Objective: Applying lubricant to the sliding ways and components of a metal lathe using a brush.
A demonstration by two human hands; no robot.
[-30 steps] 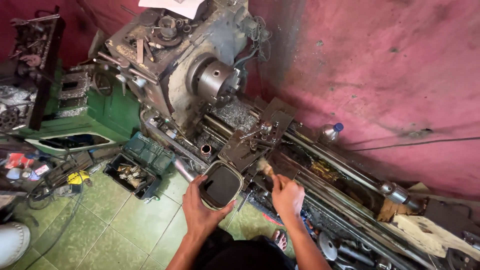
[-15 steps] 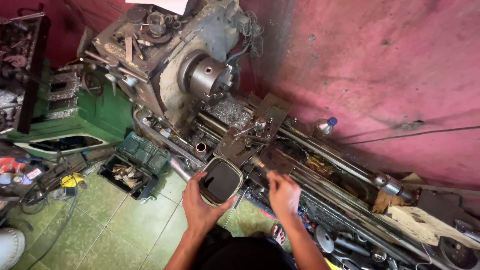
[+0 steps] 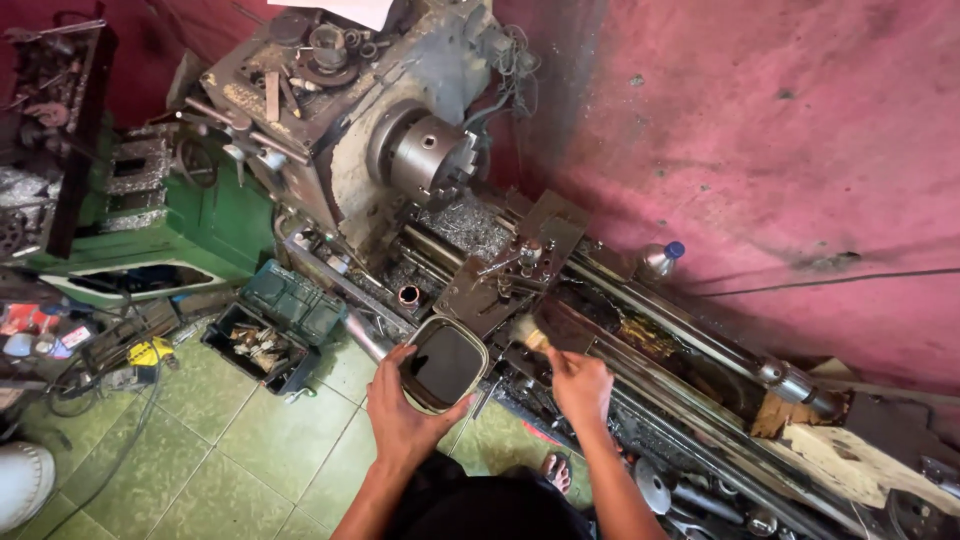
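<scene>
Both forearms were bare, no sleeves, no gloves, no watch or rings on the left hand (image 3: 405, 420) or the right hand (image 3: 580, 385); dark clothing showed below, and a sandal (image 3: 556, 470) on one foot

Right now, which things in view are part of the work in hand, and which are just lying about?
In hand:
left hand holds a dark rectangular tin
right hand holds a brush at the lathe carriage

Lying about:
open toolbox on the floor
bottle by the wall
chuck
</scene>
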